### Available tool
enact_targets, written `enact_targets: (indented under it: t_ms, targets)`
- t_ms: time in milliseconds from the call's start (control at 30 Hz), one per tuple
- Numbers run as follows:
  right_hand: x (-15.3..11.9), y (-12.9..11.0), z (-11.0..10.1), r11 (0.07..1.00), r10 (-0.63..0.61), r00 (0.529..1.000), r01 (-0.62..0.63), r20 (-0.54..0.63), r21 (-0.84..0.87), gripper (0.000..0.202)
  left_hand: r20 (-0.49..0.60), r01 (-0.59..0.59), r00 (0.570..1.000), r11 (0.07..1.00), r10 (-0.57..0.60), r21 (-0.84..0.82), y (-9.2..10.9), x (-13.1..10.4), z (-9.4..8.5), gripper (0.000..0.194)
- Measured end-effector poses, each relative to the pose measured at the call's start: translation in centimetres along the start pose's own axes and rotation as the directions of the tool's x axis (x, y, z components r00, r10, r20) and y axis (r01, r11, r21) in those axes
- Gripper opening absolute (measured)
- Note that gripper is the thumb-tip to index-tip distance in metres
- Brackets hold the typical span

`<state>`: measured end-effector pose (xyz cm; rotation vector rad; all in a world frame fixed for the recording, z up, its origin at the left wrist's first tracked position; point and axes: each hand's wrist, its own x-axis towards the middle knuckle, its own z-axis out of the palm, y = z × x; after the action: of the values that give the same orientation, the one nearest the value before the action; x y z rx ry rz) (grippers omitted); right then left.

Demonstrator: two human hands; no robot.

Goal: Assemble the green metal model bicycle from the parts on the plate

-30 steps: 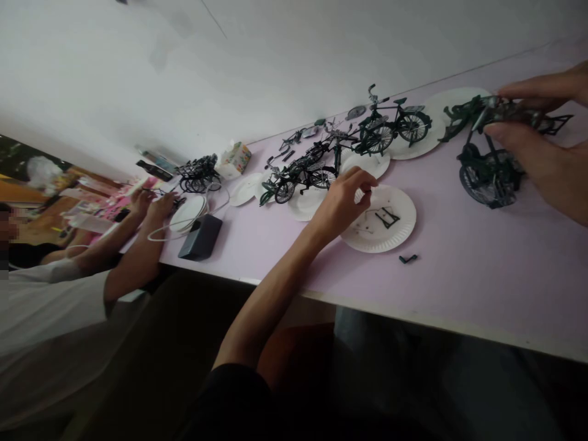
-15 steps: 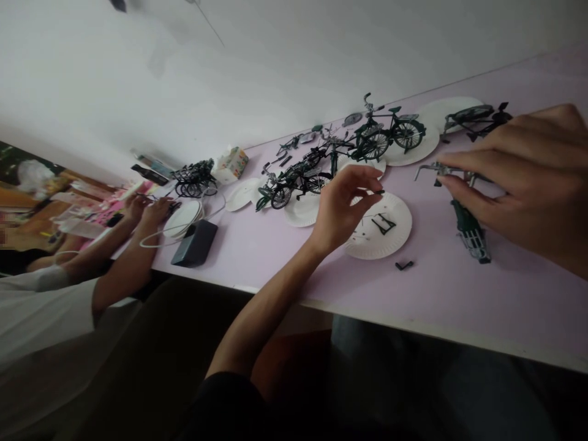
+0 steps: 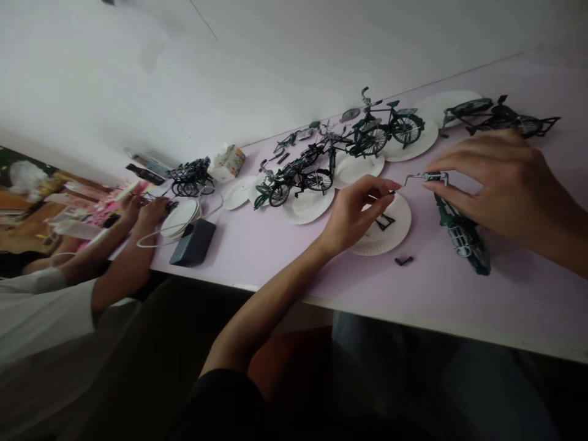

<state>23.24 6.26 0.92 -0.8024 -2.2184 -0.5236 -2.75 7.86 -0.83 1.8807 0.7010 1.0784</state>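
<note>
My right hand (image 3: 500, 184) pinches the silver handlebar (image 3: 429, 176) of a dark green model bicycle (image 3: 463, 236), whose body hangs down below my fingers. Just left of the handlebar's bent end, my left hand (image 3: 356, 211) is closed in a pinch on a tiny dark part (image 3: 392, 193). Beneath my left fingertips a paper plate (image 3: 399, 229) holds a dark frame-shaped piece (image 3: 384, 222). A small black angled part (image 3: 404, 261) lies on the table in front of that plate.
Model bicycles (image 3: 407, 128) stand on plates along the wall. A tissue box (image 3: 229, 162), a dark grey box (image 3: 193, 242) with a white cable and stacked plates (image 3: 181, 217) are at left. Another person's hands (image 3: 142, 208) work at the far left.
My right hand has moved left with the handlebar, turning the bicycle so that more of its body shows. My left hand has shifted slightly right, towards the handlebar's end.
</note>
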Motion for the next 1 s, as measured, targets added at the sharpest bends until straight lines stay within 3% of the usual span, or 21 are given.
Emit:
enact_targets:
  t_ms: [233, 333, 567, 1000]
  targets:
    - [0.1, -0.1, 0.3, 0.986, 0.112, 0.993, -0.107, -0.040, 0.124, 0.017, -0.021, -0.123, 0.992, 0.983, 0.128, 0.136, -0.4, 0.0, -0.1, 0.010]
    - [0.2, -0.2, 0.1, 0.984, 0.124, 0.991, -0.116, -0.051, 0.133, 0.014, -0.027, -0.126, 0.991, 0.978, 0.132, 0.164, -0.3, 0.0, -0.1, 0.010]
    - [0.4, -0.9, 0.0, 0.986, 0.099, 0.990, -0.085, -0.099, 0.145, 0.013, -0.092, -0.095, 0.990, 0.990, 0.104, 0.105, -0.6, 0.0, 0.1, 0.015]
    - [0.1, -1.2, 0.5, 0.987, 0.096, 0.991, -0.082, -0.090, 0.141, 0.013, -0.073, -0.142, 0.986, 0.986, 0.149, 0.089, -1.1, 0.0, 0.1, 0.028]
